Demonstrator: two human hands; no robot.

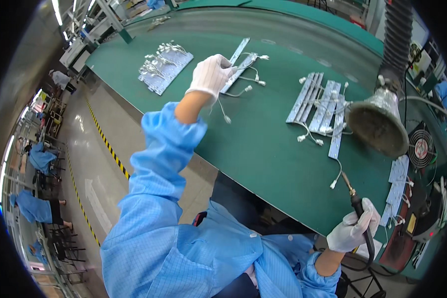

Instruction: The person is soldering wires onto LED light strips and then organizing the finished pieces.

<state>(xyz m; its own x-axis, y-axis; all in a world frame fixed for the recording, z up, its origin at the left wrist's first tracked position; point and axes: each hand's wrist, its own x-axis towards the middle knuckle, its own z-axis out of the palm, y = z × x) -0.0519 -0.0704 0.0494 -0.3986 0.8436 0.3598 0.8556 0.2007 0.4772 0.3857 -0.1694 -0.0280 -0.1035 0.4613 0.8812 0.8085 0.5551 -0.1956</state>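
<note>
My left hand [211, 75], in a white glove, is closed in a pinch at the left edge of a narrow light-coloured circuit strip [239, 73]. White wires with plugs spread from that strip, and one wire lead [225, 111] hangs below my wrist. Whatever is between the fingertips is hidden. My right hand [353, 227], also gloved, grips a soldering iron [355, 199], its tip pointing up and away near a loose white plug. Beyond the tip lie several wired circuit strips [325, 107] side by side on the green bench.
A fume extraction hood [380, 124] hangs low over the right of the bench [258, 144]. A stack of wired boards [166, 69] lies far left. More strips [396, 186] and a small fan [422, 148] are at the right. Other people in blue sit left, across the aisle.
</note>
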